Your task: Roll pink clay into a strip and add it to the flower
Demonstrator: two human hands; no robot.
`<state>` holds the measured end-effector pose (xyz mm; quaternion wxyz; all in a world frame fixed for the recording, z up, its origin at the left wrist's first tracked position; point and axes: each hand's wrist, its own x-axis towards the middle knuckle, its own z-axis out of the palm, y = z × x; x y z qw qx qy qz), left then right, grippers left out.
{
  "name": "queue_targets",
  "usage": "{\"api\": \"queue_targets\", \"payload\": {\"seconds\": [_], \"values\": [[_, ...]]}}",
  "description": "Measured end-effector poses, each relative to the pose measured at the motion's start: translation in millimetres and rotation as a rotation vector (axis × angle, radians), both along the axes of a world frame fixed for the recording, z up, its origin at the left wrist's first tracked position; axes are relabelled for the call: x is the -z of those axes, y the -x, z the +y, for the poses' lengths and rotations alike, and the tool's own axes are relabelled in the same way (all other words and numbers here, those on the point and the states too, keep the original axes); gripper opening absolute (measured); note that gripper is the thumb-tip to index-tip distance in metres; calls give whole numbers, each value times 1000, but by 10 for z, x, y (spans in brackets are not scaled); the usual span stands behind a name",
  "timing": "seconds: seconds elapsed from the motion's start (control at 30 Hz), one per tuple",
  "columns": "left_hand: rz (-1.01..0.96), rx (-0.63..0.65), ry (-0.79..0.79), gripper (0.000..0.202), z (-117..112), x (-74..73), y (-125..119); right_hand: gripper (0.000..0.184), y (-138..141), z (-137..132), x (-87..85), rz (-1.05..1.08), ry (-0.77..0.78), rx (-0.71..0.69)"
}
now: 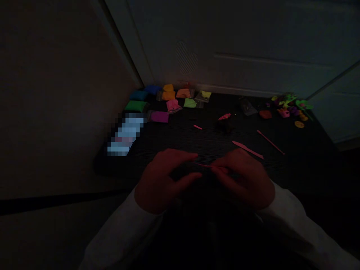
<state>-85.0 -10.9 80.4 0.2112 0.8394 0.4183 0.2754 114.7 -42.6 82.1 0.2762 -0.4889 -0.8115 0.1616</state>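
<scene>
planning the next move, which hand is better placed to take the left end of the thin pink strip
Probably the left hand: its thumb and fingers are apart, near that end of the thin pink strip, while the right hand pinches it farther along.

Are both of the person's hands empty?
No, the right hand pinches a thin pink piece between its thumb and fingers.
</scene>
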Motion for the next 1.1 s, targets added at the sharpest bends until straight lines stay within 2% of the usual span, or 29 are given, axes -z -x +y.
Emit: {"api": "queue_targets", "payload": {"seconds": [0.07, 0.1, 0.27, 0.37, 0.5, 0.7, 1.1], "values": [[7, -2, 30, 46, -5, 2, -12, 13, 2, 1, 2, -4, -3, 0], [2, 12, 37, 46, -3, 5, -21, 12, 5, 3, 3, -5, -7, -1], [-43, 122, 47, 22, 39, 23, -75, 14, 19, 10, 5, -34, -23, -15], [-41, 144, 35, 13, 59, 7, -100, 16, 12, 4, 5, -52, -17, -19], [-36, 120, 6, 11, 55, -22, -105, 21, -12, -12, 4, -15, 16, -14], [-32, 91, -18, 11, 42, -35, -89, 16, -58, 4, 23, 15, 104, -39], [-41, 35, -1, 12, 104, 1, -69, 15, -259, 77, 245, 26, 270, -61]]}}
